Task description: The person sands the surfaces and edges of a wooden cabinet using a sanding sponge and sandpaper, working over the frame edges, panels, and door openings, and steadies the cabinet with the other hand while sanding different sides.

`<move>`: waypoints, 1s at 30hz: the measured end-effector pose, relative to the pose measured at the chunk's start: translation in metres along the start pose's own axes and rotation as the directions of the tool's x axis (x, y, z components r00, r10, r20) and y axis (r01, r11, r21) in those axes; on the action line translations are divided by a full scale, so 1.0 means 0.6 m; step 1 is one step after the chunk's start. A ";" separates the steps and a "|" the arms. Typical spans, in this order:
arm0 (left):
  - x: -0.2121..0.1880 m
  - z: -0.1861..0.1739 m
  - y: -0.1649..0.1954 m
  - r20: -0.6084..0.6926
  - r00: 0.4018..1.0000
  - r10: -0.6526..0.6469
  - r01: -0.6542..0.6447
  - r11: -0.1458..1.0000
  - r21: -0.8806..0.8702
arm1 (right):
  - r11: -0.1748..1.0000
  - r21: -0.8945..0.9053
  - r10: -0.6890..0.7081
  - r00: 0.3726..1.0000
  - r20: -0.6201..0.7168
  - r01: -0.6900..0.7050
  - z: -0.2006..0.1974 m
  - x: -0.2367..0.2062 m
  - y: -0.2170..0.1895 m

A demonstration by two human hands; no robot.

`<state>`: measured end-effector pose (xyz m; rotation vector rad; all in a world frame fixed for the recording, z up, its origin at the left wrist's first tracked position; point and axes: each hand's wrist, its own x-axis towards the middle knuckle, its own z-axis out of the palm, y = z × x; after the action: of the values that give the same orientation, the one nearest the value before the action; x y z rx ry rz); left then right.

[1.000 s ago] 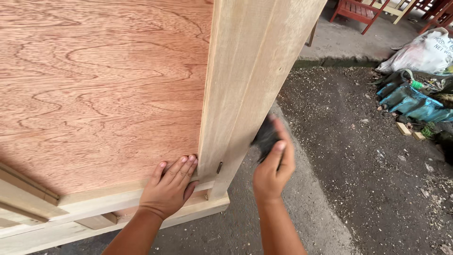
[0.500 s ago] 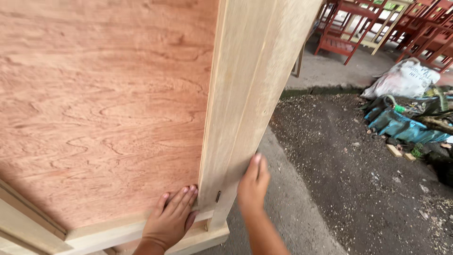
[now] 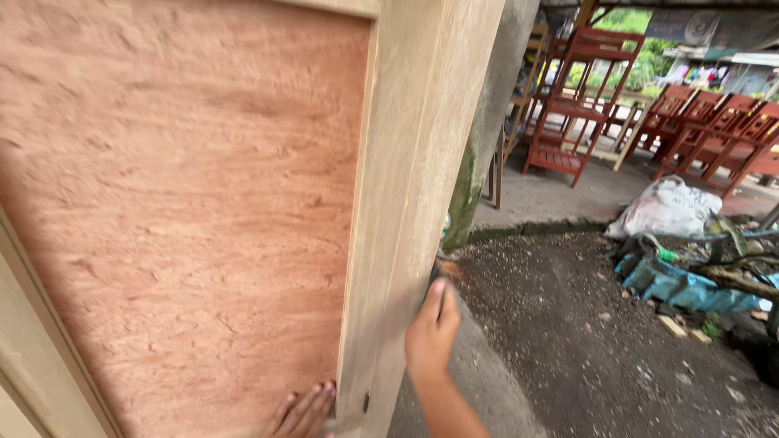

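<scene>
Wood door frame point(image 3: 422, 162) standing on edge, pale post beside reddish plywood panel point(image 3: 187, 211)
Right hand point(image 3: 432, 332) pressed flat to post's outer edge, fingers straight and together, whatever's under them hidden. Left hand point(image 3: 304, 412) at panel's bottom corner, only fingertips in view, spread flat, gripping nothing. Risks: splinters off raw edge; frame tipping with no firm grip, onto gravel point(image 3: 600, 341)

Reddish-brown veneer panel point(image 3: 187, 219) with wavy, swirling grain. Pale, cream-yellow wooden frame post point(image 3: 414, 186), faint straight grain. Red-painted wooden chairs point(image 3: 584, 105) behind. White sack point(image 3: 665, 207) on dark grey, speckled gravel ground point(image 3: 584, 349). Blue-teal crumpled sheeting point(image 3: 673, 284). Grey concrete pillar point(image 3: 495, 122), green with moss near its foot.
</scene>
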<state>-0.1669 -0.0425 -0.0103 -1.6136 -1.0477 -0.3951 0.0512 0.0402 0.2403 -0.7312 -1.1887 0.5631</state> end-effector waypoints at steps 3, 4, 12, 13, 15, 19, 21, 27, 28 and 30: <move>0.049 -0.054 -0.083 0.087 0.993 0.077 -0.050 0.959 -0.279 | 0.970 -0.029 -0.241 0.971 0.006 0.241 0.046 0.094 -0.055; 0.076 -0.079 -0.121 0.157 0.984 0.078 0.003 0.887 -0.461 | 0.872 -0.110 -0.477 0.878 0.032 0.477 0.058 0.098 -0.060; 0.381 -0.176 -0.307 -0.023 0.932 -0.362 0.362 0.931 0.039 | 0.224 -0.425 -0.731 0.440 0.522 0.877 0.034 -0.098 0.103; 0.392 -0.185 -0.312 -0.052 0.915 -0.401 0.402 0.916 0.003 | 0.237 -0.403 -0.715 0.440 0.544 0.884 0.039 -0.087 0.095; 0.400 -0.199 -0.313 -0.044 0.905 -0.424 0.424 0.906 -0.008 | 0.316 -0.386 -0.662 0.493 0.565 0.867 0.057 -0.047 0.030; 0.395 -0.203 -0.306 -0.033 0.897 -0.441 0.441 0.898 0.006 | 0.387 -0.439 -0.692 0.570 0.444 0.811 0.138 0.129 -0.189; 0.395 -0.199 -0.305 -0.029 0.896 -0.444 0.444 0.896 -0.005 | 0.366 -0.453 -0.719 0.556 0.417 0.813 0.156 0.175 -0.258; 0.395 -0.194 -0.306 -0.032 0.898 -0.438 0.438 0.899 -0.004 | 0.271 -0.446 -0.639 0.506 0.579 0.853 0.088 0.030 -0.212; 0.395 -0.194 -0.307 -0.031 0.899 -0.437 0.437 0.899 0.007 | 0.249 -0.429 -0.633 0.481 0.606 0.868 0.082 0.021 -0.204; 0.395 -0.194 -0.307 -0.018 0.897 -0.442 0.442 0.897 -0.003 | 0.252 -0.452 -0.615 0.502 0.608 0.856 0.087 0.037 -0.205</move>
<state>-0.1518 -0.0507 0.3113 -1.3573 -1.4031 -0.7103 0.0094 -0.0125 0.3577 -0.5968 -1.9288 -0.7450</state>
